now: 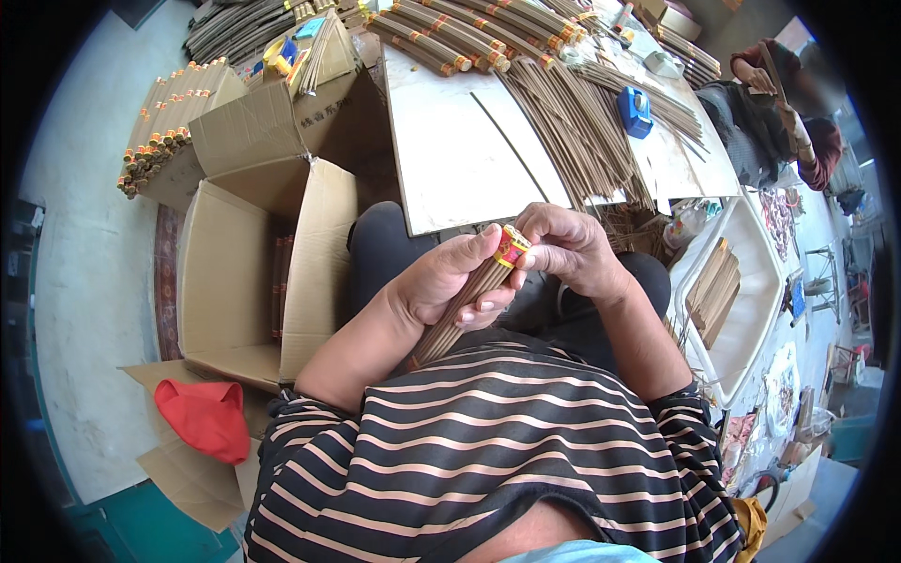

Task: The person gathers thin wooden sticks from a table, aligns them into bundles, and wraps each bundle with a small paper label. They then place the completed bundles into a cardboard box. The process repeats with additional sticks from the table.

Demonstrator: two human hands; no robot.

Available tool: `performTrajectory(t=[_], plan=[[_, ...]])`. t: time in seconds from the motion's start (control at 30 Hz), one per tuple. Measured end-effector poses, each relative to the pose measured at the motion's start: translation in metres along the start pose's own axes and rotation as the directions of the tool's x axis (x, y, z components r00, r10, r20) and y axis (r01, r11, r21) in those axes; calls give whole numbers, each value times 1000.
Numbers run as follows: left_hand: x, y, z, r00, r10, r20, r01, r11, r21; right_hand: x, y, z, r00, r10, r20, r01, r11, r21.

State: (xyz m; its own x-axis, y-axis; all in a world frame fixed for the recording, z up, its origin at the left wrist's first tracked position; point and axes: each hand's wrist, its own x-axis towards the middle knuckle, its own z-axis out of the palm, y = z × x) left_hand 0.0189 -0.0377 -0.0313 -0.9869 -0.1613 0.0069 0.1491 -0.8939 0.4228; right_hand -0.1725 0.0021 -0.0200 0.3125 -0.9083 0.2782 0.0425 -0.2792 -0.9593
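A bundle of brown incense sticks (466,301) slants across my lap, its lower end against my striped shirt. Round its upper end sits a red and yellow paper band (511,247). My left hand (455,277) is wrapped about the bundle just below that band. At the banded tip, the thumb and fingers of my right hand (570,251) pinch the band's edge. Loose incense sticks (572,131) lie spread on the white table (436,159) in front of me, with one dark stick apart from them.
An open cardboard box (230,267) stands at my left, a few bundles inside. Banded bundles (450,38) line the table's far side; more are stacked (174,117) at far left. A blue tape dispenser (635,113) sits among sticks. At right are a white tub (751,310) and another person (779,113).
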Motion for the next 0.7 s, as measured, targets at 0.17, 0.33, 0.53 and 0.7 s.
performTrajectory(t=[0.17, 0.33, 0.53, 0.7], plan=[[3, -2, -3, 995, -33, 95, 40, 997, -68, -1, 3, -3, 999, 39, 29, -41, 995, 91], [0, 6, 7, 999, -8, 43, 5, 998, 59, -3, 0, -3, 990, 136, -33, -127, 970, 209], [-11, 71, 76, 898, 440, -20, -325, 693, 644, -6, 5, -3, 953, 121, -279, -75, 983, 170], [-5, 120, 124, 583, 733, 349, -559, 50, 828, -8, 10, -6, 907, 148, -394, -80, 980, 183]])
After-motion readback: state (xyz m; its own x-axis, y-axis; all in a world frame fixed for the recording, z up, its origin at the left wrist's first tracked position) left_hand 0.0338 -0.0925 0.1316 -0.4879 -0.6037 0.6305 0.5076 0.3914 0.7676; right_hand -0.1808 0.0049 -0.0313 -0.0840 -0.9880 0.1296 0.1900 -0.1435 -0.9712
